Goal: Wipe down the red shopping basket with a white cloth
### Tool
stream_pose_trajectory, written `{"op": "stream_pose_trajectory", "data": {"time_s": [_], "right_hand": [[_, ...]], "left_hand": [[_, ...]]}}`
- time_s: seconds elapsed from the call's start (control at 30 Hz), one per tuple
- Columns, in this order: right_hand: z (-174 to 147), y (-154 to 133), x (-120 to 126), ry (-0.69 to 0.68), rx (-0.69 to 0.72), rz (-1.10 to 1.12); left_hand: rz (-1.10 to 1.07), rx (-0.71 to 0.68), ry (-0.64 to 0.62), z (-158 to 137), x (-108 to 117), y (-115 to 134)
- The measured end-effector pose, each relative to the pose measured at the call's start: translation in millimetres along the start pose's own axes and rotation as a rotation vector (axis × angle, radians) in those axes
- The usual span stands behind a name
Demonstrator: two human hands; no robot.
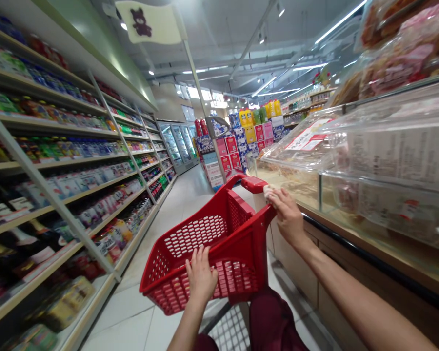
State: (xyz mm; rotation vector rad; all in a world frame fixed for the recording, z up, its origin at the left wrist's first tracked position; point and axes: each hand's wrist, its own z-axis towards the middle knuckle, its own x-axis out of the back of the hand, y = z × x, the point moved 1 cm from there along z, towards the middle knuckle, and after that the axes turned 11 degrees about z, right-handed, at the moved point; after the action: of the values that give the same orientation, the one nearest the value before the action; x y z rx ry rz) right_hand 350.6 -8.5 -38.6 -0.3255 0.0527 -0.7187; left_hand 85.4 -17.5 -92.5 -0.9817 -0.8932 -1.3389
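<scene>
A red plastic shopping cart (241,243) with perforated basket walls stands slantwise before me. My left hand (201,277) rests on the near side of its basket, fingers stretched out over the rim and holding nothing. At the end of the cart's red handle (254,184), my right hand (287,219) closes on a small crumpled white cloth (269,191) and presses it against the handle. Part of the cloth is hidden under the fingers. A grey wire lower rack (229,327) shows beneath the basket, next to my dark red trousers (272,319).
Shelves (76,195) full of bottles and packs line the left. A clear display case (351,161) with packaged food runs along the right, edged by a black rail (369,261). Stacked boxes (230,153) stand ahead near a flag pole (193,63). Glass-door fridges (177,141) are farther back.
</scene>
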Motion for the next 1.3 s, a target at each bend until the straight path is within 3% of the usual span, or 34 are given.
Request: {"op": "stream_pose_trajectory", "data": {"time_s": [0.13, 0.2, 0.27, 0.37, 0.47, 0.53, 0.63, 0.7, 0.87, 0.93, 1.03, 1.13, 1.2, 1.3], "right_hand": [[-84, -5, -13, -0.181, -0.055, 0.098], [-127, -13, -22, -0.348, -0.068, 0.126], [-139, -19, -26, -0.4, -0.096, 0.124], [-101, -16, -22, -0.18, -0.17, 0.07], [-64, -6, -20, 0.0, -0.138, 0.046], [-74, -2, -21, -0.093, -0.115, 0.054], [-118, -3, -25, -0.334, -0.1, 0.057], [-128, -5, -25, -0.339, -0.127, 0.039], [-66, -4, -25, -0.044, -0.085, 0.035], [-58, -2, -27, -0.099, -0.029, 0.028], [-79, -12, -35, -0.3, 0.063, 0.034], [-86, -31, -50, -0.34, 0.097, 0.015], [-67, -38, -57, -0.33, 0.127, -0.025], [-16, -22, -49, -0.478, 0.24, -0.046]], "left_hand": [[-0.04, -0.014, -0.013, 3, -1, 1], [-0.056, -0.022, -0.042, 5, 1, 1], [-0.059, -0.022, -0.067, 7, 2, 1], [-0.044, -0.018, -0.065, 10, 1, 0], [-0.039, -0.006, -0.046, 11, -1, -1], [-0.046, -0.002, -0.044, 10, -2, -2], [-0.057, -0.002, -0.045, 11, -3, -3], [-0.059, -0.001, -0.042, 12, -4, -4], [-0.057, 0.012, -0.048, 13, -6, -6], [-0.063, 0.019, -0.069, 13, -6, -6], [-0.07, 0.015, -0.087, 12, -7, -6], [-0.057, 0.01, -0.082, 13, -7, -6], [-0.042, 0.006, -0.07, 12, -7, -6], [-0.031, 0.002, -0.06, 11, -8, -7]]}}
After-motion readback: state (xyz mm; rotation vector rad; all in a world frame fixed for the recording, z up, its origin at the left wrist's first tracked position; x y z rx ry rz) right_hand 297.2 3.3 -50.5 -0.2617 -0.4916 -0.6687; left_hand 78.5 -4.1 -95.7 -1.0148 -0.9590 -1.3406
